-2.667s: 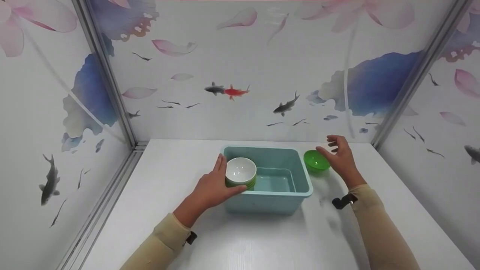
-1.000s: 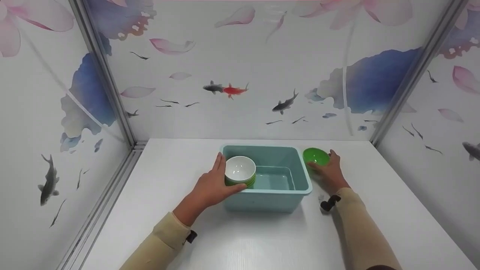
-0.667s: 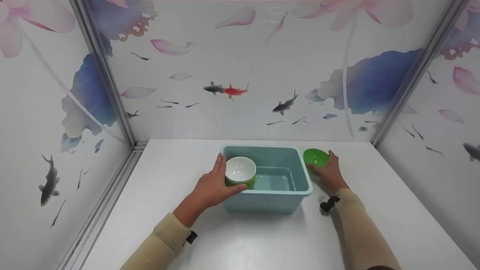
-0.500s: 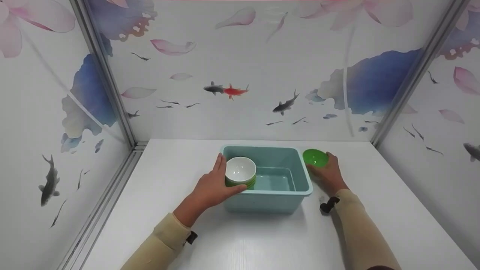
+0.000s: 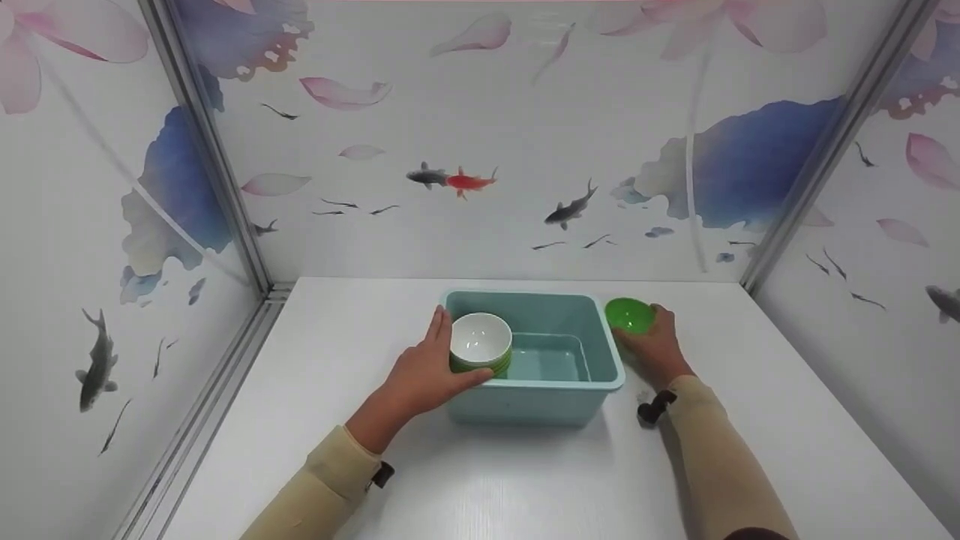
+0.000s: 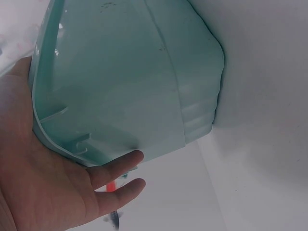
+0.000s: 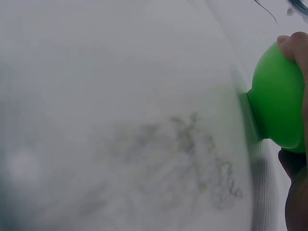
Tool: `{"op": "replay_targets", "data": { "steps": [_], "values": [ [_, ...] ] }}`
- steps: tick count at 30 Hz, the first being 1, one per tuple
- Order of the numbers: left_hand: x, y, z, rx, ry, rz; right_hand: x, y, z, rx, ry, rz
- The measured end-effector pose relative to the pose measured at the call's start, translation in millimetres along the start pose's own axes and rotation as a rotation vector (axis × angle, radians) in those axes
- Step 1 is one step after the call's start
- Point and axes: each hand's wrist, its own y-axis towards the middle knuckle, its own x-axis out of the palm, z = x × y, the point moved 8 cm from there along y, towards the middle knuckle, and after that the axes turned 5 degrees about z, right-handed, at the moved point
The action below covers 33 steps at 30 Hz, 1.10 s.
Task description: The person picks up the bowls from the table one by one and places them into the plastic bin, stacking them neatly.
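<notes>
In the head view, my left hand [image 5: 416, 379] grips the near-left corner of a pale blue-green plastic bin [image 5: 536, 405], its thumb over the front rim and fingers along the left rim. The left wrist view shows two fingers [image 6: 120, 168] beside the outer wall. Inside the bin, next to this hand, stands a stack of bowls [image 5: 481, 341], green outside and white inside at the top. To the right of the bin, my right hand [image 5: 656, 345] holds a green bowl [image 5: 630, 315] between thumb and fingers. In the right wrist view the bowl's rounded outside [image 7: 276, 101] shows between the digits.
The right part of the bin's floor [image 5: 551, 356] shows bare beside the stack. All stands on a white table [image 5: 480, 480]. Printed panels [image 5: 480, 112] rise behind it and at both sides, with metal posts at the corners. A dark device [image 5: 656, 409] sits at the right cuff.
My right hand has come down from above the green bowl and taken hold of it; hand and bowl have since moved very slightly left. My left hand and the bin stay as they were.
</notes>
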Motion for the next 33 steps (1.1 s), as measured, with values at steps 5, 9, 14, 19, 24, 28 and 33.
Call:
{"op": "replay_targets", "data": {
  "steps": [5, 9, 14, 19, 24, 28, 33],
  "values": [
    [0.9, -0.5, 1.1, -0.002, -0.004, -0.007, -0.6, 0.9, 1.0, -0.019, 0.0, 0.018],
    [1.1, -1.5, 1.2, -0.013, -0.011, -0.012, -0.3, 2.7, 2.7, -0.029, -0.003, 0.031],
    [1.7, -1.9, -1.4, -0.029, -0.003, -0.014, 0.1, 7.0, 4.0, -0.062, -0.061, 0.02],
    [2.2, -0.5, -2.1, -0.03, 0.004, -0.015, -5.3, 9.1, 5.0, -0.034, -0.101, -0.032],
    [2.1, 0.4, -1.4, -0.026, 0.004, -0.015, -17.9, 8.4, 0.4, -0.02, -0.131, -0.058],
    [1.7, 0.0, -0.6, -0.028, 0.0, -0.015, -26.4, 7.4, -9.1, -0.042, -0.139, -0.064],
    [1.9, -1.1, -0.1, -0.028, -0.004, -0.019, -33.7, 2.3, -30.6, -0.076, -0.129, -0.094]
  ]
}}
